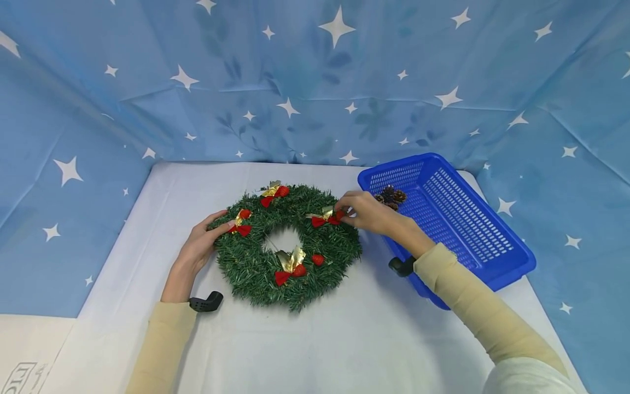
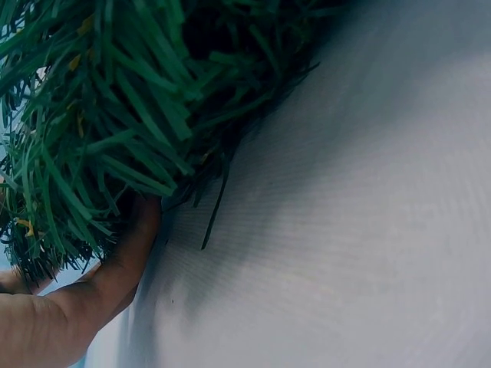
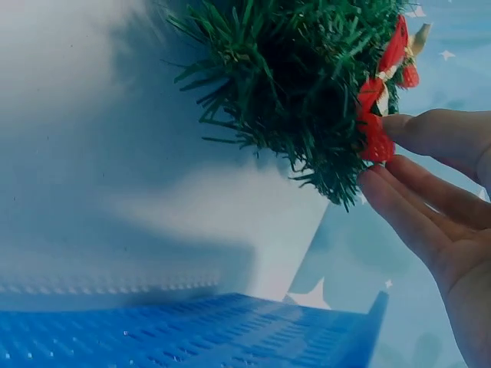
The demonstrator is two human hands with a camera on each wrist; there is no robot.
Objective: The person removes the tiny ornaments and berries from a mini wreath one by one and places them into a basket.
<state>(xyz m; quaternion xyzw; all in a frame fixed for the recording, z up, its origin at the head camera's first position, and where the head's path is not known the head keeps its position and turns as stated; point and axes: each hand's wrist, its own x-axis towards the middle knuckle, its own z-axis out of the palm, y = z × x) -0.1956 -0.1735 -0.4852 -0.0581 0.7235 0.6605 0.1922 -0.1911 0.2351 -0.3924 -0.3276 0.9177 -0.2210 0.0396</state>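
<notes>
A green wreath point(image 1: 290, 295) lies on the white table, trimmed with red bows, gold leaves and red berries. My left hand point(image 1: 199, 241) grips its left edge, thumb on top near a red bow point(image 1: 241, 230). Seen from the left wrist, the fingers point(image 2: 130, 257) reach beneath the green bristles. On the wreath's upper right, my right hand point(image 1: 369, 212) pinches a textured red berry point(image 3: 377, 139) between thumb and fingertips. That berry sits beside a red bow point(image 1: 320, 221) with gold leaves. Another red berry point(image 1: 318, 259) lies lower on the ring, right of the front bow.
A blue plastic basket point(image 1: 512, 257) stands right of the wreath, under the right forearm. Several pine cones point(image 1: 390, 196) lie in its far left corner. Blue star-patterned cloth point(image 1: 315, 76) walls the back and sides of the white table point(image 1: 315, 350).
</notes>
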